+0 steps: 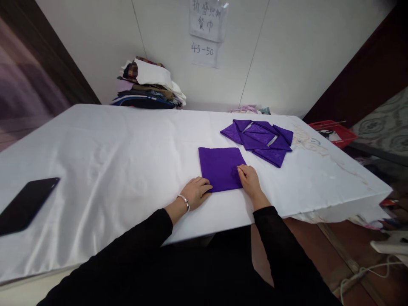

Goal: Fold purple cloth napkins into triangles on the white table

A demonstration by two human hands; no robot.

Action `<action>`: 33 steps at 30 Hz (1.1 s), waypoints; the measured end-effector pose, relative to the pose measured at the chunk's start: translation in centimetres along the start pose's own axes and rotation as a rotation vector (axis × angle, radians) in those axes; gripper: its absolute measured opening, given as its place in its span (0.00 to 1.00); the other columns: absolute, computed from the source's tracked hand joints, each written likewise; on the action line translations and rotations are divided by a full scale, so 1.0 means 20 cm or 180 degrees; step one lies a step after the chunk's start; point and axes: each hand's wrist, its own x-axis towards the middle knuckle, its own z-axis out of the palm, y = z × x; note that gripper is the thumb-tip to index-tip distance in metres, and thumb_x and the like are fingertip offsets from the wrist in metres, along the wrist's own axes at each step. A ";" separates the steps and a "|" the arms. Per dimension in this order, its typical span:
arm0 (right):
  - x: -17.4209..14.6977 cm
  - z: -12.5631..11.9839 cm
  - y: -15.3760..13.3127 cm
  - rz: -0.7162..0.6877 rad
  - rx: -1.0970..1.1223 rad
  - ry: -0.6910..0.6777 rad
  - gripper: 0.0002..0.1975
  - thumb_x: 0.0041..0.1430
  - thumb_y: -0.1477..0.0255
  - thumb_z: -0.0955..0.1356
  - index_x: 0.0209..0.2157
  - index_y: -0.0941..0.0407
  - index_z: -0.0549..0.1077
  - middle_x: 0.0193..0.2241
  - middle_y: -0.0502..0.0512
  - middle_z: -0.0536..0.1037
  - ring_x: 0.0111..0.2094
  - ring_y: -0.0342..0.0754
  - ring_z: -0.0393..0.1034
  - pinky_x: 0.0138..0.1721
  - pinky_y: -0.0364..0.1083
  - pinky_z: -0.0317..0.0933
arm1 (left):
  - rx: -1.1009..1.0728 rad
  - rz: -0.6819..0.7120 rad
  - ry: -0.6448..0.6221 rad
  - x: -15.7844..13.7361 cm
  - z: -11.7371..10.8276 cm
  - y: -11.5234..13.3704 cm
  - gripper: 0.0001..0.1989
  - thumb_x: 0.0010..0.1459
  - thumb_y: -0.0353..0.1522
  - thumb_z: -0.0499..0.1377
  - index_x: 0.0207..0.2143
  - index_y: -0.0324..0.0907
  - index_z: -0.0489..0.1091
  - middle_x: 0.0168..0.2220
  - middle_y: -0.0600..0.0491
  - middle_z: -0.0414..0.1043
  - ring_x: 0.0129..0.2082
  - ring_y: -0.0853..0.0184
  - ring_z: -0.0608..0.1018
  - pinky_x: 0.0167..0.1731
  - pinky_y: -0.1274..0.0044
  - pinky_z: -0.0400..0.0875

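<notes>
A purple napkin (219, 165), folded into a flat square, lies on the white tablecloth in front of me. My left hand (195, 192), with a silver bracelet at its wrist, holds the near left corner between fingers and thumb. At the right side, my right hand (249, 180) is closed in a pinch on the cloth near the edge, and the fabric puckers slightly at the fingertips. Just beyond, to the right, several folded purple napkins (264, 151) lie overlapping in a ring.
A black phone or tablet (27, 205) lies at the left on the white tablecloth (127, 170). Stacked clothes (149, 87) stand against the wall behind the table. Handwritten paper signs (205, 53) hang above. A red basket (339, 134) is beyond the right edge.
</notes>
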 end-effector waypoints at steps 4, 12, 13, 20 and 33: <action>0.00 0.00 0.02 0.0017 -0.0145 -0.0323 0.18 0.62 0.65 0.58 0.46 0.55 0.72 0.48 0.58 0.73 0.53 0.51 0.62 0.56 0.54 0.49 | 0.0294 0.0003 -0.0103 -0.01 0.00 0.01 0.14 0.58 0.27 0.51 0.44 0.43 0.70 0.44 0.51 0.71 0.44 0.63 0.69 0.43 0.70 0.65; -0.08 0.03 -0.15 0.0089 -0.0954 -0.1199 0.25 0.62 0.61 0.58 0.56 0.58 0.64 0.60 0.63 0.57 0.62 0.57 0.45 0.58 0.57 0.42 | 0.0566 -0.0412 0.0218 -0.06 -0.10 -0.09 0.15 0.56 0.24 0.50 0.41 0.45 0.72 0.41 0.52 0.73 0.43 0.65 0.71 0.41 0.71 0.68; -0.12 0.03 -0.20 0.0070 -0.0997 -0.1295 0.26 0.62 0.59 0.58 0.57 0.58 0.63 0.61 0.63 0.55 0.62 0.58 0.44 0.58 0.57 0.42 | 0.0574 -0.0494 0.0332 -0.08 -0.13 -0.13 0.15 0.56 0.25 0.50 0.41 0.46 0.72 0.42 0.52 0.73 0.43 0.65 0.71 0.42 0.72 0.68; -0.28 -0.04 -0.43 -0.0297 -0.1045 -0.1875 0.32 0.61 0.51 0.55 0.59 0.56 0.60 0.61 0.65 0.54 0.62 0.59 0.45 0.58 0.60 0.39 | 0.0426 -0.0975 0.0264 -0.24 -0.22 -0.36 0.19 0.52 0.23 0.48 0.38 0.46 0.74 0.43 0.53 0.74 0.45 0.65 0.73 0.45 0.71 0.69; 0.27 0.38 -0.80 -0.1649 0.0130 -0.2552 0.33 0.63 0.54 0.53 0.64 0.57 0.45 0.64 0.59 0.45 0.64 0.51 0.35 0.61 0.55 0.33 | 0.0590 -0.1186 -0.0116 -0.03 -0.02 -0.17 0.35 0.56 0.43 0.50 0.62 0.37 0.48 0.64 0.44 0.46 0.64 0.53 0.48 0.60 0.60 0.44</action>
